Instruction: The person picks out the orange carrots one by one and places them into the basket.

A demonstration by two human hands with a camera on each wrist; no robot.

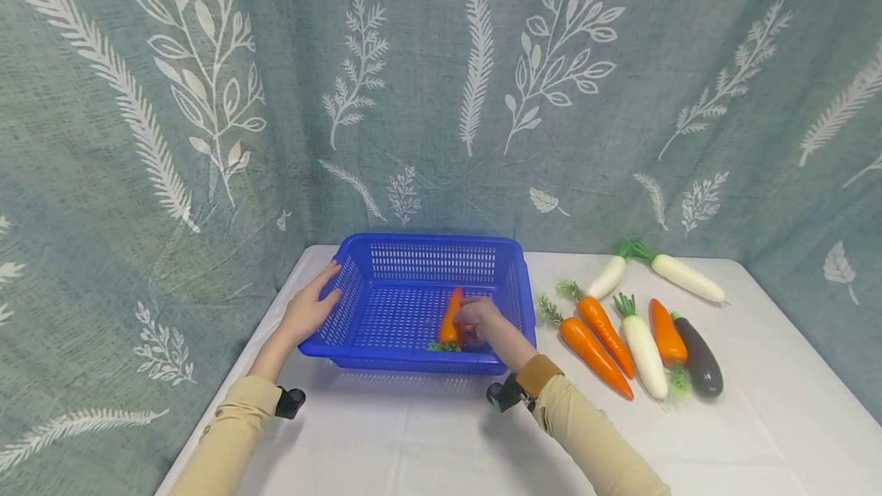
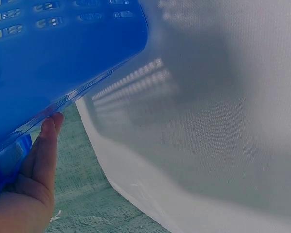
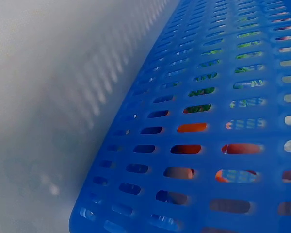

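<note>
A blue slotted plastic basket (image 1: 427, 362) stands on the white table. My left hand (image 1: 310, 312) holds its left rim, the thumb over the edge; in the left wrist view straight fingers (image 2: 47, 145) lie against the rim's outside. Reaching over the front right corner, my right hand (image 1: 478, 316) has curled fingers on an orange carrot (image 1: 451, 318) inside the basket. The carrot's leafy end points toward me. From the right wrist, the basket wall (image 3: 150, 160) largely hides that hand, with bits of orange and green showing through the slots.
Right of the basket lie more carrots (image 1: 596, 357), several white radishes (image 1: 646, 354) and a dark eggplant (image 1: 699, 358). One radish (image 1: 687, 279) sits near the table's back edge. A green leaf-patterned curtain (image 1: 441, 98) hangs behind and along both sides.
</note>
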